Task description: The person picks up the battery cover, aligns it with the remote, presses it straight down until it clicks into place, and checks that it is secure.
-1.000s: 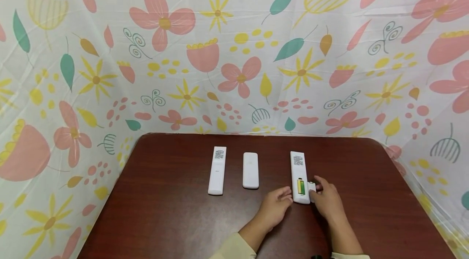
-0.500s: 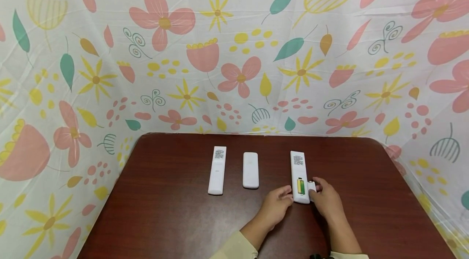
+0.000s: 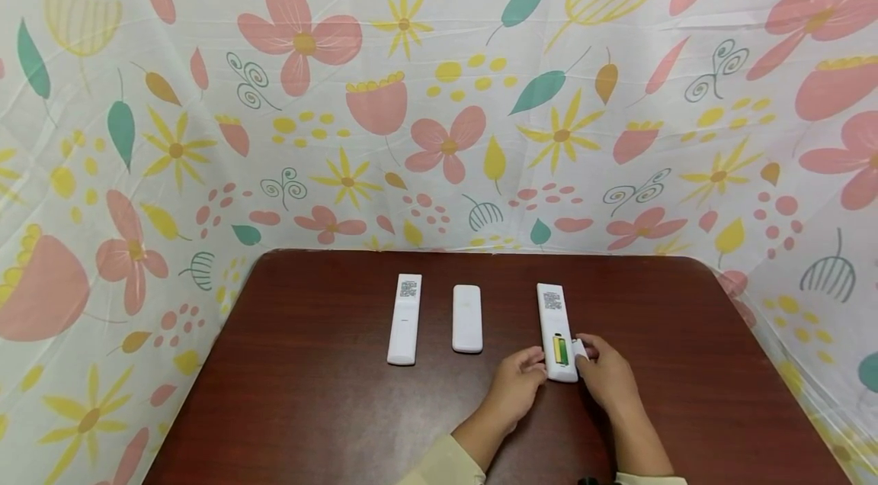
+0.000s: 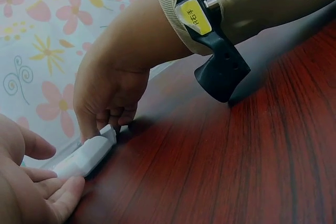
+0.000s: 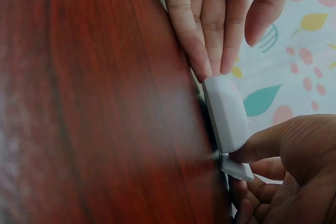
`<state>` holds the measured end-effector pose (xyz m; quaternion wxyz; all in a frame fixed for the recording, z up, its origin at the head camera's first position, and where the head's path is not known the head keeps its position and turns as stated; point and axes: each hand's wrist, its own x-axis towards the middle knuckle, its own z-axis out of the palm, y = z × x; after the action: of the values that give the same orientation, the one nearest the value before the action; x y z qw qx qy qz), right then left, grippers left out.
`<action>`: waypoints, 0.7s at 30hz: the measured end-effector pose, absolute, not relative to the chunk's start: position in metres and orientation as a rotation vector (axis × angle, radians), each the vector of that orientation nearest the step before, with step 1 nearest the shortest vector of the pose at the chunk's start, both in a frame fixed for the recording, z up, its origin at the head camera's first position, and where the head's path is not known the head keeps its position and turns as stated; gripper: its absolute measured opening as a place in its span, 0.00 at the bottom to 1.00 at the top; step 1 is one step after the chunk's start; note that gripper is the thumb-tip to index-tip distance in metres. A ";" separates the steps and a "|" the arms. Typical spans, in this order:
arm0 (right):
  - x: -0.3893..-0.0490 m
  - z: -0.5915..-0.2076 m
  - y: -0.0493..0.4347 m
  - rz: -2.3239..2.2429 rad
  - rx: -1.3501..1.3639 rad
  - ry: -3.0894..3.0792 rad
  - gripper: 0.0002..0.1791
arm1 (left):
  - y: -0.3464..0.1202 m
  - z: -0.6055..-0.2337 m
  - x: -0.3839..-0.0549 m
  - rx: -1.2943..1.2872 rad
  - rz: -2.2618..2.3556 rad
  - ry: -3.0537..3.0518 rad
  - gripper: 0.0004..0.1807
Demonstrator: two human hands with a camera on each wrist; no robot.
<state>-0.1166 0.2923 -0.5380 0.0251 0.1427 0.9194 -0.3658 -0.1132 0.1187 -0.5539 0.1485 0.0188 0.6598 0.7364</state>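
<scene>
A white remote control (image 3: 551, 317) lies back side up on the table, its battery bay uncovered and showing yellow and green batteries (image 3: 559, 350). My left hand (image 3: 513, 391) is at the remote's left edge, its extended fingertips right against the side, as the right wrist view shows. At the opposite edge my right hand (image 3: 608, 374) pinches a small white battery cover (image 5: 237, 168) between thumb and fingers. The cover is tilted beside the remote, partly hidden by the thumb in the head view.
Left of the hands lie a shorter white remote (image 3: 467, 319) and a long white remote (image 3: 405, 319), both face down. The dark wooden table (image 3: 309, 409) ends at a flower-printed cloth (image 3: 446, 203) behind. A black wrist mount (image 4: 223, 72) is strapped at the right sleeve.
The remote between my hands has shifted slightly left. My right hand has moved a little left with the battery cover, which now sits at more of a slant. The left hand has barely moved.
</scene>
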 end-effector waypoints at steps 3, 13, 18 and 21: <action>-0.116 -0.539 0.292 -1.123 0.442 2.845 0.25 | 0.118 -0.554 -0.113 0.064 2.143 1.896 0.25; -0.114 -0.538 0.288 -1.136 0.418 2.821 0.26 | 0.114 -0.552 -0.115 0.025 2.220 1.802 0.27; -0.114 -0.538 0.287 -1.142 0.403 2.812 0.26 | 0.115 -0.552 -0.116 0.001 2.209 1.837 0.26; -0.114 -0.538 0.286 -1.145 0.393 2.813 0.25 | 0.115 -0.551 -0.116 -0.001 2.206 1.844 0.25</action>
<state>-0.1142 0.2864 -0.5380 0.0396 0.1281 0.9179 -0.3734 -0.1156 0.1149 -0.5513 0.1328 -0.0003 0.6356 0.7605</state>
